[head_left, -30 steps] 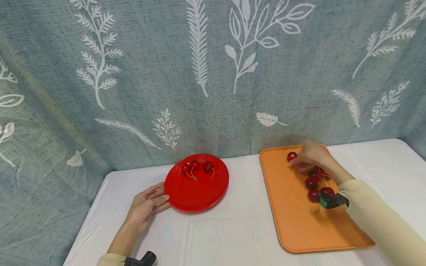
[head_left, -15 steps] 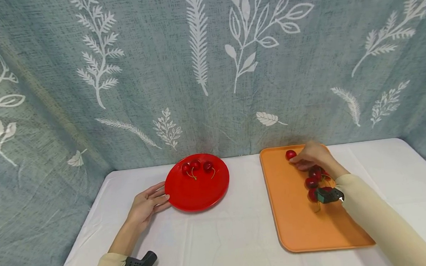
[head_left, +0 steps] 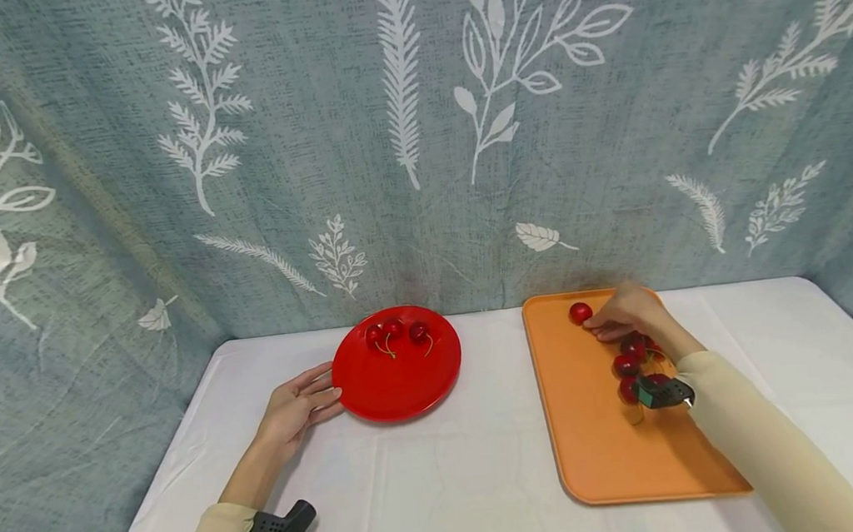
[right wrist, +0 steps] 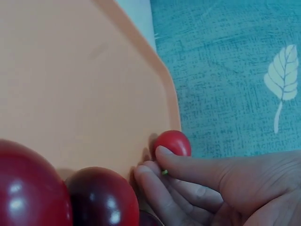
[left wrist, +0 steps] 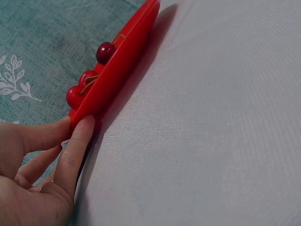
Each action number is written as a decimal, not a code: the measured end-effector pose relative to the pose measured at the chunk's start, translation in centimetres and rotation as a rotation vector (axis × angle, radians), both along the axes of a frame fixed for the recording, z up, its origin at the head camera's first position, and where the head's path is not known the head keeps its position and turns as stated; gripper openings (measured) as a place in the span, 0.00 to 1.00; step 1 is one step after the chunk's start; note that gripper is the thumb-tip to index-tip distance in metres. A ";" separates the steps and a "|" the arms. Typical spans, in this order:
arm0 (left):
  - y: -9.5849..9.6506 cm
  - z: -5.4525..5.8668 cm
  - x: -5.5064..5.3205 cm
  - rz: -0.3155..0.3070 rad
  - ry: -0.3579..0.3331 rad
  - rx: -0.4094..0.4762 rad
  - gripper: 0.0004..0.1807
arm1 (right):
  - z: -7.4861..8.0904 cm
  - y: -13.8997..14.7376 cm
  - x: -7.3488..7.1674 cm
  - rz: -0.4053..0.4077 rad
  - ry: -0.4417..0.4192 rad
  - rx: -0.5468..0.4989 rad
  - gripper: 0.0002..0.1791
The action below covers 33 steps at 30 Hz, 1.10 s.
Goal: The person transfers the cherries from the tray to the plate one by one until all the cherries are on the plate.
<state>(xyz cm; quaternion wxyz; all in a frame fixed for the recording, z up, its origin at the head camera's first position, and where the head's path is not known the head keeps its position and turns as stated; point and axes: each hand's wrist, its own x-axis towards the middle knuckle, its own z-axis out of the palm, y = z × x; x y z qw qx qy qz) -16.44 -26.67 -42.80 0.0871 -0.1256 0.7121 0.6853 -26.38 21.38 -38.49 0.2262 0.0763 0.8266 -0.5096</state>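
Observation:
At the far end of the orange tray, my right hand pinches a red cherry by its stem side. In the right wrist view, the thumb tip lies against this cherry, and a bit of green stem shows between thumb and fingers. My left hand holds the near-left rim of a red plate between thumb and fingers. Three cherries with green stems lie at the plate's far side; in the left wrist view, a dark cherry sits beside two brighter ones.
Several more cherries lie on the tray under my right wrist and forearm, partly hidden by the black wrist camera. A white cloth covers the table. Behind its far edge hangs a blue-green curtain with white leaf prints.
My right hand and the cherry at its fingertips have shifted very slightly on the tray. The left hand keeps its place on the plate rim.

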 end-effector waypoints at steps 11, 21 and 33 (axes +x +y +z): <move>0.0 -0.2 0.0 0.015 -0.007 -0.014 0.33 | 0.3 0.1 -0.4 0.006 0.011 0.028 0.08; 0.0 -0.4 0.0 0.018 -0.008 -0.009 0.33 | 0.5 0.2 -0.2 0.015 0.037 -0.126 0.04; 0.2 -0.2 -0.1 0.021 -0.011 -0.025 0.33 | 0.7 -1.0 -0.6 0.009 0.007 -0.206 0.11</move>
